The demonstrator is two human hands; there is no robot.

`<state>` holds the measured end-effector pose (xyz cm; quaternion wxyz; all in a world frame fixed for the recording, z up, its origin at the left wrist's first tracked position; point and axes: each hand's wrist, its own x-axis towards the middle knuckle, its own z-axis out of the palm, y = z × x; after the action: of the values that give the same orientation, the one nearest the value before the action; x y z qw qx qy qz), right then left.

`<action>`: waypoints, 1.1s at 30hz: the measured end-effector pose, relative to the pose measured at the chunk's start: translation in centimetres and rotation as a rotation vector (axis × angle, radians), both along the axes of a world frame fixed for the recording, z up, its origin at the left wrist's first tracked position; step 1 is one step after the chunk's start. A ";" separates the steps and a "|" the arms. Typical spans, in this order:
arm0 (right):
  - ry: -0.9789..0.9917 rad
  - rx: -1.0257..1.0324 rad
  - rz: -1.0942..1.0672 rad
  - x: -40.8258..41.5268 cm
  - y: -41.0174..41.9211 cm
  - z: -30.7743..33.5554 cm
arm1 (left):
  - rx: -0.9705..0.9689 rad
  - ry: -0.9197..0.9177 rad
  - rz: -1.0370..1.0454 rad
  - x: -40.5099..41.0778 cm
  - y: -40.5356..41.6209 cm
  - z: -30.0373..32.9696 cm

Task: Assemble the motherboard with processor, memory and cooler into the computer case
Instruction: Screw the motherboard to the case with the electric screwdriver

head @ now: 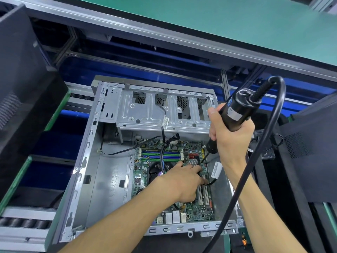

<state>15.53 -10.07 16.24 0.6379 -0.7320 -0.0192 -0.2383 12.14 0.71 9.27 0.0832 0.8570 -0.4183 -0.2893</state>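
Head view looks down into an open case (94,179) — bare grey sheet metal, boxy, lying on its side with a stamped, ribbed drive cage (160,112) across its far end. The green motherboard (193,210) lies flat on the case floor, studded with small parts; its memory slots (160,155) run in blue and green stripes, and two pale long slots sit nearer the right edge. Thin black cables (162,143) loop over the board.

The left hand (180,181) rests on the board near its middle, fingers spread forward, pressing down and grasping nothing. The right hand (229,136) is clenched round a black cylindrical electric screwdriver (235,114) — smooth barrel, labelled, tilted, its slim bit (205,157) down at the board's right edge. A thick glossy cord (262,150) arcs from its ribbed top.
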 end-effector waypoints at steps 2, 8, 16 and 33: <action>0.001 0.004 -0.005 0.1 0.0 -0.1 | -0.007 0.005 0.006 0.0 0.0 0.0; 0.019 0.006 -0.043 0.0 -0.2 -0.6 | -0.013 0.014 0.009 0.1 0.2 0.0; 0.048 -0.005 -0.057 0.0 -0.4 -0.4 | -0.003 0.022 0.015 0.0 0.2 -0.1; 0.038 -0.041 -0.108 -0.7 -0.2 0.5 | -0.012 0.093 0.038 0.0 0.3 0.3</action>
<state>14.86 -10.25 16.74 0.6093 -0.7493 0.0275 -0.2579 12.18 0.97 9.53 0.1132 0.8500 -0.3992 -0.3246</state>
